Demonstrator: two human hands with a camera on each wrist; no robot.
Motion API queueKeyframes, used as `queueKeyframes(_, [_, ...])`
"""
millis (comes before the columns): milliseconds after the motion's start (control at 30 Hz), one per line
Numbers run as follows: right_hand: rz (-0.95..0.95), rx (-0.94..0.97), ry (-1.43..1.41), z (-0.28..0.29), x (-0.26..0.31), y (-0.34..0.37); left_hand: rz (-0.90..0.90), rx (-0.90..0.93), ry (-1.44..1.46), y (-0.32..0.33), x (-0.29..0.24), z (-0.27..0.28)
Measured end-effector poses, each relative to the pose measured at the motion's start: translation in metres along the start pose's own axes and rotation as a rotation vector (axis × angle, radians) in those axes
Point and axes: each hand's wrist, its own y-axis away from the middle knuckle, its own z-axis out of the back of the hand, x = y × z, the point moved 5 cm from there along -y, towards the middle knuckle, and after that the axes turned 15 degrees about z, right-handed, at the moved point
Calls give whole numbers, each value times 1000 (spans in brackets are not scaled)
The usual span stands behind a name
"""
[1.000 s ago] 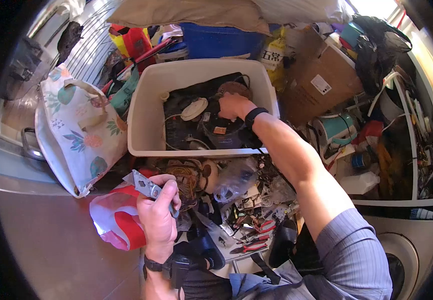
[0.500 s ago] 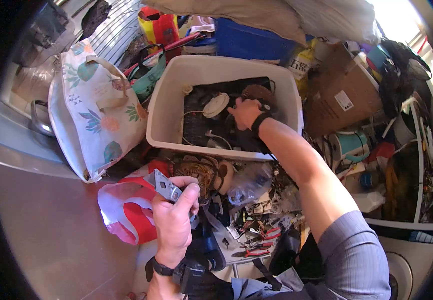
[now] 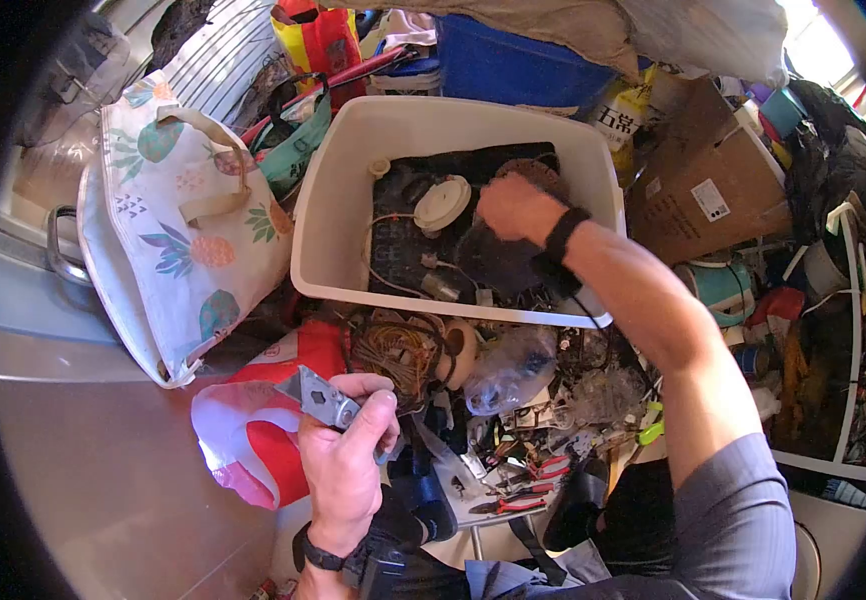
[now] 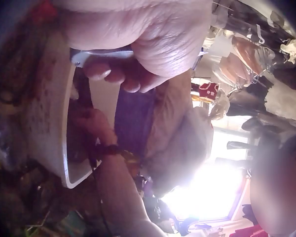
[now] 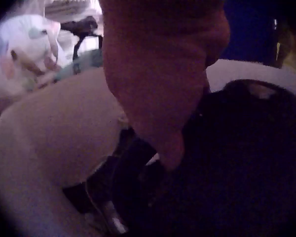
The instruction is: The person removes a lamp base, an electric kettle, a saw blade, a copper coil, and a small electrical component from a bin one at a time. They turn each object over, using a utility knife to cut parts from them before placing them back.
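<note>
My left hand [image 3: 345, 470] grips a grey metal utility knife [image 3: 325, 402], its blade pointing up and left, beside the bin's near left corner; the left wrist view shows fingers [image 4: 116, 76] curled round the handle. Inside the white plastic bin [image 3: 338, 215], my right hand [image 3: 521, 208] holds a dark object [image 3: 498, 262] by its upper part. That object looks large and dark in the right wrist view, with a fingertip [image 5: 172, 155] at its edge; its exact shape is unclear. Left of the hand lie a round white disc [image 3: 443, 204] with a cable and a small metallic piece [image 3: 440, 286].
A brown round piece [image 3: 535, 178] lies behind the right hand. Pliers [image 3: 513, 500], plastic bags [image 3: 505, 375] and small parts crowd the area before the bin. A pineapple-print bag [image 3: 183, 240] stands left, a cardboard box [image 3: 708, 190] right, a red-white bag [image 3: 273, 430] near the left hand.
The right hand has shifted slightly right inside the bin, with its fingers now more curled on the dark object. The left hand still grips the knife. The head view has shifted.
</note>
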Motion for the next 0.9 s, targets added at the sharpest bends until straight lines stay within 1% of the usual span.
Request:
queueKeyframes(67, [-18,5,-30,34,-15,33,7,5,29,-1,-1,-2])
queueKeyframes(133, [-63,-193,-177,59,-35,74,-1,3,53,-2,-4,-5])
queueKeyframes(167, [-74,-194,-174,61,-39,93,-3,14,50,-4,-5,-5])
queueKeyframes(233, [-195,-600,-407,70,-46,140,25,69,152,-7,-3,-4])
queueKeyframes(267, [-257,-683,-529,69,-47,158,7,71,153,-8,-3,-6])
queueKeyframes(300, [-269,-682,-527,72,-38,177,11,82,149,-8,-1,-9])
queueKeyframes(367, [-492,-785,-636,92,-21,226,-40,-3,46,-9,-2,-12])
queueKeyframes(400, [-521,-837,-691,104,-4,249,-24,38,64,-8,-2,-13])
queueKeyframes(433, [-526,-847,-686,103,6,265,-32,46,60,-9,-3,-15])
queueKeyframes(500, [-441,-1060,-623,103,25,305,-97,19,25,-6,-5,-19])
queueKeyframes(533, [-416,-1155,-641,97,34,319,-125,15,0,-3,-5,-21])
queueKeyframes(567, [-495,-1137,-663,87,43,336,-131,19,-1,-1,-4,-25])
queueKeyframes(633, [-539,-1161,-571,72,75,357,-140,32,-6,4,-1,-30])
queueKeyframes(700, [-579,-1198,-674,39,102,364,-149,70,-18,7,5,-36])
queueKeyframes(733, [-604,-1106,-592,28,116,369,-131,95,-23,10,9,-40])
queueKeyframes(767, [-687,-1081,-761,13,123,373,-118,120,-27,11,12,-44])
queueKeyframes(833, [-694,-1155,-895,8,138,380,-97,168,-50,9,20,-52])
queueKeyframes(867, [-689,-1159,-952,0,142,379,-81,193,-50,8,24,-57])
queueKeyframes(900, [-679,-1114,-939,2,148,379,-60,215,-58,9,29,-63])
